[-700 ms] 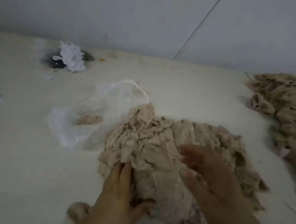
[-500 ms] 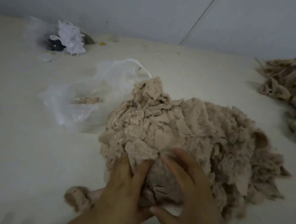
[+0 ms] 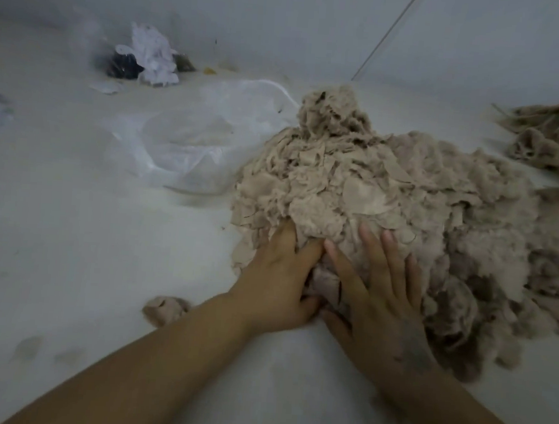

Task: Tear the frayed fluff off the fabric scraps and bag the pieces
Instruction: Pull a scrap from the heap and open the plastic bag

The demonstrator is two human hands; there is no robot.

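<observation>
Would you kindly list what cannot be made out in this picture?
- Head view: left hand fingertips, buried under the scrap pile.
- Head view: plastic bag contents, hazy through the film.
- Head view: second fabric heap, cut off by the right edge.
- Head view: far debris, too small to identify.

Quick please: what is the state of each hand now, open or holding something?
Left hand: fingertips buried in the pile of beige fabric scraps; grip cannot be told.
Right hand: open, fingers flat on the pile.

The big scrap pile [image 3: 388, 203] sits in the middle of the worktop [image 3: 70, 247]. The bag [image 3: 190, 146] lies left of it. Another pile [image 3: 554, 141] lies far right. A small clump [image 3: 165, 309] lies near, left of both hands.
</observation>
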